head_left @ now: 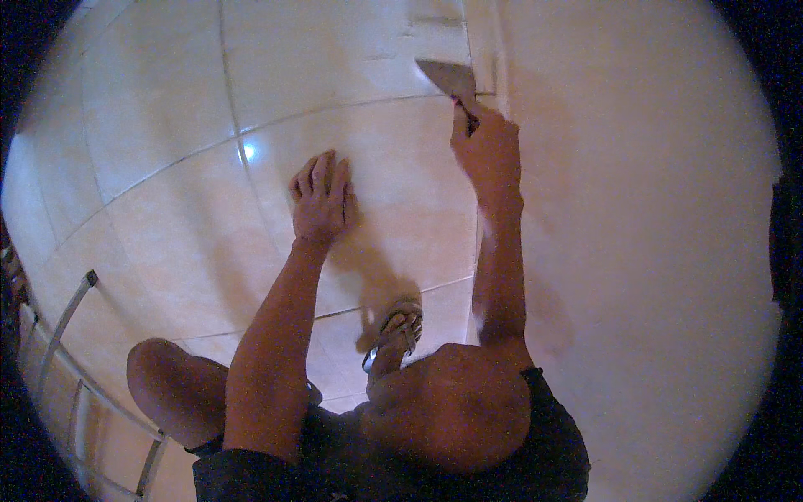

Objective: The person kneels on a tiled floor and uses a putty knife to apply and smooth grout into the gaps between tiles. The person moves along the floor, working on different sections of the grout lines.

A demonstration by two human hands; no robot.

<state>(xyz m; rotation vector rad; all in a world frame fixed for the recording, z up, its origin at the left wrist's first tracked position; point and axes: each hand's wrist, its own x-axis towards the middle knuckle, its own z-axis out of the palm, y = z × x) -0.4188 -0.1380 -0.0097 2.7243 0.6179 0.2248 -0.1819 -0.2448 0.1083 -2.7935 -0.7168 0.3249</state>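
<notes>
My right hand [489, 149] is closed round the handle of a putty knife [452, 78] with a flat, flared metal blade. The blade points away from me and to the left, close to where the tiled floor [284, 50] meets the pale wall [636, 209]. Whether its edge touches the tile I cannot tell. Lower and to the left, my left hand [321, 201] rests on a floor tile with its fingers stretched forward and nothing in it.
At the left stands a metal frame with rungs, like a ladder [58, 343]. My foot in a strapped sandal [400, 326] is on the floor below my hands, near the wall. Dark grout lines [180, 159] cross the floor, and light glares off one tile.
</notes>
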